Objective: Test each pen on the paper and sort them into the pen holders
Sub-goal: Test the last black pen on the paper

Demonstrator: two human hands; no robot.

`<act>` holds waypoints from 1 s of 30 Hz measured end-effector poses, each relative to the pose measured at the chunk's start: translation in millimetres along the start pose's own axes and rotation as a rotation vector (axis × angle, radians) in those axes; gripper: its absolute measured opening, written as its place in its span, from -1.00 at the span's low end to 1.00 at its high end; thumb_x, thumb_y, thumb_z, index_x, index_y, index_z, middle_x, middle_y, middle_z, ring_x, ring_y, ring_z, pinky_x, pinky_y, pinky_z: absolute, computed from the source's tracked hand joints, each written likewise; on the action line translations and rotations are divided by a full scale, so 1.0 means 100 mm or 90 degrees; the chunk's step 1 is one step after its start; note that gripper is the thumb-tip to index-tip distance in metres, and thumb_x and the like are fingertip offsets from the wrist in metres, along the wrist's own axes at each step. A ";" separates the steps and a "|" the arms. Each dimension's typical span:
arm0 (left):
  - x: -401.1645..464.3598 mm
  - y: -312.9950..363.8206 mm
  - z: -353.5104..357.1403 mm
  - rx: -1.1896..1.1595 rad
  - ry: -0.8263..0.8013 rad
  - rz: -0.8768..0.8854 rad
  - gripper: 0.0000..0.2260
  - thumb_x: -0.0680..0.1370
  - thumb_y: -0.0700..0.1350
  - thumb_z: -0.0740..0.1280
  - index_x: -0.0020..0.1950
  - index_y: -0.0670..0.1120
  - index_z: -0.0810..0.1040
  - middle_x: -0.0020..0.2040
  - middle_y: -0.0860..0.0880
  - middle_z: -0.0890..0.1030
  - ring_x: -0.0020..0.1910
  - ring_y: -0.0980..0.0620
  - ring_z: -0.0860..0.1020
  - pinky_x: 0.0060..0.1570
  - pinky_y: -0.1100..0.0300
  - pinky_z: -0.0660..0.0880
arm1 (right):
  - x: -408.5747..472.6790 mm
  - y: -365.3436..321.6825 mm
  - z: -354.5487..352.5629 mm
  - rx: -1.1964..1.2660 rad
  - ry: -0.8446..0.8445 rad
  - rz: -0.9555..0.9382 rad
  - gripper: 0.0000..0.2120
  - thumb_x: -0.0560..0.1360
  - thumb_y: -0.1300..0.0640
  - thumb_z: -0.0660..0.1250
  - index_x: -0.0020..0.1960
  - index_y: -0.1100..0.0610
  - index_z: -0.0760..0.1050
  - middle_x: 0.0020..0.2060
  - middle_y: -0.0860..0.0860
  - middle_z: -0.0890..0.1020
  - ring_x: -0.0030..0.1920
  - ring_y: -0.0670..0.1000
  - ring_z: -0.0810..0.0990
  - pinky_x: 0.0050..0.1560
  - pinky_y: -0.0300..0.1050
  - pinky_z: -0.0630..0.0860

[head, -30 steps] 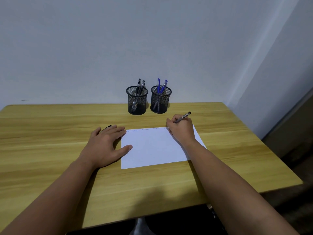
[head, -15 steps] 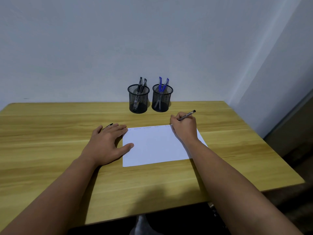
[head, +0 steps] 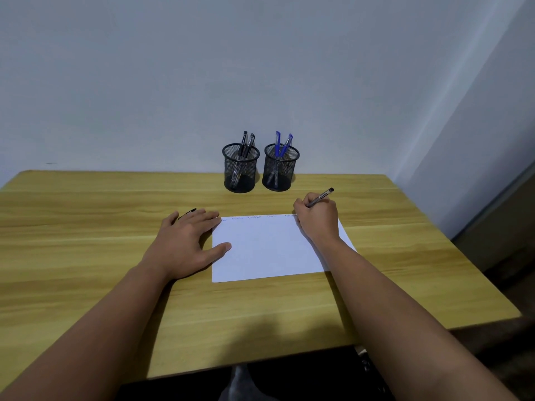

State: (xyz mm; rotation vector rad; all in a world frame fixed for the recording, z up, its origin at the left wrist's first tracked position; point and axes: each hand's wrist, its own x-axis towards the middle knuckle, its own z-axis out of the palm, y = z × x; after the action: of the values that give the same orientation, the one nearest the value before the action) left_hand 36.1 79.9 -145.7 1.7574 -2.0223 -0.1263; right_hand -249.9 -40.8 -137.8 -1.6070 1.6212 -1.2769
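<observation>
A white sheet of paper [head: 269, 247] lies on the wooden table [head: 86, 256], with small scribbles along its top edge. My right hand [head: 317, 219] grips a dark pen [head: 320, 197], its tip on the paper's top right corner. My left hand [head: 188, 244] lies flat at the paper's left edge, fingers spread, thumb on the sheet. A black pen [head: 187, 213] peeks out from behind its fingers. At the back stand two black mesh holders: the left holder [head: 240, 169] holds black pens, the right holder [head: 280, 167] holds blue pens.
A plain pale wall rises directly behind the holders. The table's right edge [head: 451, 250] drops to a dark floor, and its front edge runs below my forearms.
My right hand has slid rightward along the paper's top edge, leaving more scribbles behind it. The left hand has stayed put.
</observation>
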 end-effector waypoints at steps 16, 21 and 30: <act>0.00 0.00 0.00 0.003 -0.003 -0.002 -0.27 0.43 0.49 0.14 0.49 0.14 0.45 0.54 0.25 0.35 0.58 0.20 0.19 0.57 -0.13 0.01 | -0.01 -0.11 -0.12 0.146 0.045 0.105 -0.76 0.56 0.34 0.30 -0.25 0.37 0.36 -0.39 0.18 0.40 -0.45 0.08 0.41 -0.50 -0.22 0.37; 0.00 0.00 0.00 0.010 -0.009 -0.003 -0.27 0.44 0.48 0.13 0.50 0.14 0.44 0.54 0.24 0.35 0.59 0.19 0.18 0.58 -0.13 0.00 | 0.01 -0.13 -0.14 0.218 0.011 0.142 -0.77 0.62 0.28 0.37 -0.21 0.22 0.45 -0.39 0.19 0.50 -0.53 -0.02 0.50 -0.50 -0.19 0.45; -0.01 0.01 -0.03 0.014 -0.029 -0.004 -0.28 0.45 0.48 0.14 0.52 0.16 0.40 0.56 0.25 0.32 0.59 0.19 0.17 0.58 -0.13 0.00 | -0.07 -0.32 -0.07 0.127 0.034 0.077 -0.69 0.63 0.03 0.46 -0.15 0.19 0.47 -0.42 -0.04 0.51 -0.50 -0.21 0.47 -0.46 -0.35 0.36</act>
State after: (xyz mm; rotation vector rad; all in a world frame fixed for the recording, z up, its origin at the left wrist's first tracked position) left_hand 36.3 81.4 -142.6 1.7913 -2.0580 -0.1480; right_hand -239.9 -27.4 -108.6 -1.3458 1.5435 -1.3811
